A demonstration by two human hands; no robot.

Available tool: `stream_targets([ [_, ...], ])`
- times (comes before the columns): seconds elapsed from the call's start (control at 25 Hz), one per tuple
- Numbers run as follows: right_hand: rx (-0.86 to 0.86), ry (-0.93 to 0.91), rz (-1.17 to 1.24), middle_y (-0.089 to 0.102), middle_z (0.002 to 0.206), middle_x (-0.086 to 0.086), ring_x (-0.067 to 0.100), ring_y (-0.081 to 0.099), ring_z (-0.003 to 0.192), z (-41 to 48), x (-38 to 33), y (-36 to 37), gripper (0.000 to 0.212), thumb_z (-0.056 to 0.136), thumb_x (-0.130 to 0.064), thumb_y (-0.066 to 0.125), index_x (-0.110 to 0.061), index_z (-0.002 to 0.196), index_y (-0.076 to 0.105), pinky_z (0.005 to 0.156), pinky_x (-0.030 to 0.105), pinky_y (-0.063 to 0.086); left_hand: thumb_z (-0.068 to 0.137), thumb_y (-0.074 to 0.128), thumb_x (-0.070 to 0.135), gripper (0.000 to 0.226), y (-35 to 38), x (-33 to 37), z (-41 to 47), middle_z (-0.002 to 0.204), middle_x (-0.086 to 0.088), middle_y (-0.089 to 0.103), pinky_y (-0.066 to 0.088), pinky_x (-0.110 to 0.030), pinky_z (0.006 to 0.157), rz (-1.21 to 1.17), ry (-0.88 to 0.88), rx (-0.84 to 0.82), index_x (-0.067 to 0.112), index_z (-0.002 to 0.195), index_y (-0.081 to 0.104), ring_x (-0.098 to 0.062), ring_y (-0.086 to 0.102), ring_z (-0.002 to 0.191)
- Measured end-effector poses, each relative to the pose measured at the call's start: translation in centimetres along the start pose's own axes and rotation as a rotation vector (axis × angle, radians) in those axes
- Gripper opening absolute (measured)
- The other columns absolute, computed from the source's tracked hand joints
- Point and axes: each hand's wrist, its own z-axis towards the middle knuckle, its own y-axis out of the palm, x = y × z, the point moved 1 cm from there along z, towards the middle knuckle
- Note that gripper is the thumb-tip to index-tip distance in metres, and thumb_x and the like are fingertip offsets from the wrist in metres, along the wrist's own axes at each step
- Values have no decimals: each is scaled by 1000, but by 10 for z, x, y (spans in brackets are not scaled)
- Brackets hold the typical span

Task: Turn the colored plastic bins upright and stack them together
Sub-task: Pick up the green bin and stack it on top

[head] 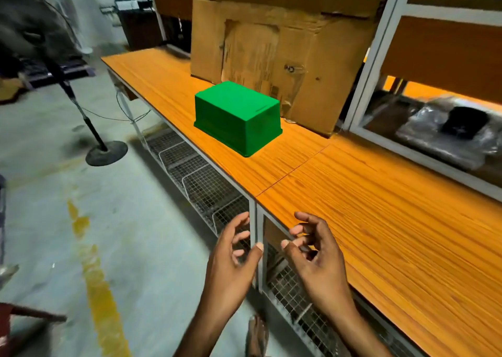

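A green plastic bin (237, 116) lies upside down on the orange wooden table (366, 199), its flat bottom facing up and its rim on the tabletop. It is the only colored bin in view. My left hand (233, 259) hovers in front of the table's near edge, fingers spread and curled, holding nothing. My right hand (315, 253) is beside it, over the table edge, fingers apart and empty. Both hands are well short of the bin.
A large cardboard box (285, 49) stands right behind the bin. A grey metal shelf frame (375, 57) with wrapped items runs along the right. Wire mesh baskets (201, 180) hang under the table. A standing fan (106, 153) is on the floor at left.
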Motion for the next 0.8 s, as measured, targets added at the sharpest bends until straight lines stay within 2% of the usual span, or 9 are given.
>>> stream_targets([
  [0.08, 37, -22, -27, 64, 101, -12, 10, 64, 84, 51, 5, 21, 47, 90, -8, 74, -37, 123, 58, 70, 34, 53, 93, 71, 20, 55, -9, -7, 52, 135, 29, 58, 53, -32, 99, -2, -1, -21, 53, 133, 52, 8, 57, 122],
  [0.2, 76, -34, -28, 65, 104, -11, 8, 64, 88, 121, -2, 47, 45, 90, -10, 74, -33, 124, 59, 68, 29, 52, 94, 70, 20, 54, -25, -3, 117, 138, 26, 56, 53, -30, 99, -1, 3, -50, 57, 130, 52, 9, 56, 122],
  [0.4, 180, -85, -117, 65, 108, -10, 10, 63, 95, 244, -16, 84, 41, 89, -18, 76, -30, 126, 60, 72, 26, 53, 93, 71, 15, 53, -51, 1, 230, 134, 8, 61, 50, -14, 84, -20, 17, -124, 50, 130, 55, 4, 58, 122],
  [0.48, 218, -105, -206, 65, 114, -11, 8, 63, 100, 291, -18, 98, 43, 90, -23, 75, -28, 129, 58, 64, 18, 51, 92, 71, 15, 52, -59, 0, 274, 137, 11, 59, 51, -14, 83, -15, 30, -167, 47, 131, 55, 4, 56, 125],
  [0.56, 250, -92, -281, 62, 124, -10, 8, 61, 108, 336, -15, 115, 42, 92, -28, 74, -27, 131, 57, 64, 11, 50, 92, 72, 15, 54, -66, -5, 320, 139, 13, 55, 51, -12, 82, -7, 54, -216, 42, 135, 53, 3, 55, 126],
  [0.64, 286, -58, -339, 57, 130, -8, 9, 56, 116, 374, -11, 126, 42, 93, -32, 72, -27, 132, 57, 71, 13, 54, 93, 72, 14, 57, -73, -9, 358, 141, 13, 51, 50, -6, 78, -30, 23, -260, 36, 140, 49, 0, 54, 127],
  [0.72, 358, -52, -445, 54, 133, -4, 13, 53, 123, 412, -11, 135, 47, 92, -38, 71, -26, 135, 56, 93, 35, 56, 93, 72, 15, 63, -78, -15, 391, 146, 8, 47, 49, -4, 77, -44, -3, -289, 31, 146, 43, -4, 53, 127],
  [0.76, 372, -48, -511, 53, 138, 0, 18, 51, 128, 433, -11, 138, 50, 92, -41, 70, -25, 138, 55, 102, 41, 51, 93, 72, 17, 66, -80, -18, 405, 150, 5, 45, 47, -6, 79, -35, -16, -295, 29, 149, 39, -6, 52, 128],
  [0.8, 358, -21, -568, 51, 144, 4, 21, 47, 134, 452, -12, 139, 55, 93, -43, 68, -23, 142, 52, 110, 41, 44, 92, 72, 19, 70, -80, -20, 417, 154, 2, 41, 46, -10, 82, -25, -32, -302, 28, 151, 35, -7, 49, 131],
])
